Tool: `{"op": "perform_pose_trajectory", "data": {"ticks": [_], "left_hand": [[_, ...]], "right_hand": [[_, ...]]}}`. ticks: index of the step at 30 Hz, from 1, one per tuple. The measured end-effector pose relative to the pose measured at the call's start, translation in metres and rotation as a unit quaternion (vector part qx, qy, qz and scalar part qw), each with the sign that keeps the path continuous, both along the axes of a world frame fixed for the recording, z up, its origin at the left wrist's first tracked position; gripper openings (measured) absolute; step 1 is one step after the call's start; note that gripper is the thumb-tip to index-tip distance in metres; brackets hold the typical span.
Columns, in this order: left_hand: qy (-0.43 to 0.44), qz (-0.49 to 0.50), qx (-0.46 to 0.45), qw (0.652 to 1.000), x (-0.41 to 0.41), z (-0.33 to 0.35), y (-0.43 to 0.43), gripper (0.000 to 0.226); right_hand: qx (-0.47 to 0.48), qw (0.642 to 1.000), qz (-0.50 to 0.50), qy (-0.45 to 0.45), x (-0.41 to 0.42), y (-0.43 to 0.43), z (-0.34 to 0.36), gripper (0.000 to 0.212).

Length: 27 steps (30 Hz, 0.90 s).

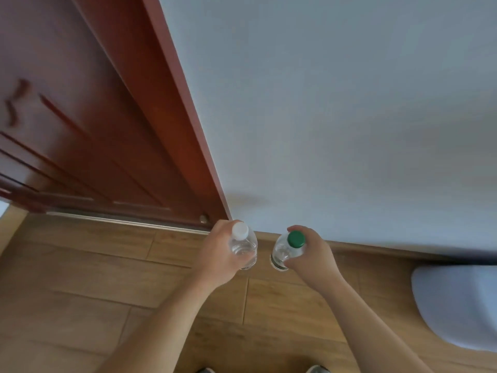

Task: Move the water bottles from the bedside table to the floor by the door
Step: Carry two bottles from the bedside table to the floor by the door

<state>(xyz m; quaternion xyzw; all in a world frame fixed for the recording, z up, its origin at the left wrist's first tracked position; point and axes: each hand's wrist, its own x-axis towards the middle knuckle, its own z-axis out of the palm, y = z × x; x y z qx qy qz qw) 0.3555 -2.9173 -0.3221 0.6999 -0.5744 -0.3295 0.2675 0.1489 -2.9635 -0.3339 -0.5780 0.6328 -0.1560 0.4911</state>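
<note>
Hands gripped one bottle each, left hand (222, 254) curled round the white-capped bottle (243, 247) and right hand (312, 255) round the green-capped bottle (286, 250), both above the wooden floor (107, 278) beside the door (88, 135).

My left hand (220, 254) holds the left bottle (243, 246) just right of the door (94, 130), at its foot. My right hand (309, 254) holds the right bottle (282, 251) beside it. The wall (349, 103) stands behind both and the floor (107, 278) lies beneath.
</note>
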Motion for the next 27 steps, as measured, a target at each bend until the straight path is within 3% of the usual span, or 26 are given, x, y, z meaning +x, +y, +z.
{"op": "perform_pose_trajectory", "data": {"ticks": [4,8,11,19,24,27], "left_hand": [[0.004,0.012,0.006,1.000,0.002,-0.093,-0.003,0.037],[-0.007,0.013,-0.011,1.000,0.006,-0.155,-0.007,0.041],[-0.009,0.026,-0.017,0.999,0.008,-0.181,-0.008,0.060],[-0.022,0.029,-0.030,0.999,0.011,-0.225,-0.017,0.069],[-0.027,0.047,-0.022,0.998,0.017,-0.251,-0.015,0.047],[-0.015,0.052,-0.023,0.998,0.020,-0.263,-0.015,0.050]], "right_hand": [[0.001,1.000,0.001,0.002,0.009,-0.004,-0.085,0.062],[0.001,1.000,0.006,0.006,0.014,-0.005,-0.141,0.057],[0.009,1.000,0.009,0.014,0.017,-0.005,-0.169,0.056],[0.009,1.000,-0.012,0.016,0.025,-0.006,-0.211,0.059],[-0.008,0.999,0.014,0.028,0.032,-0.004,-0.225,0.063],[-0.017,0.999,0.029,0.038,0.036,-0.004,-0.230,0.066]]}}
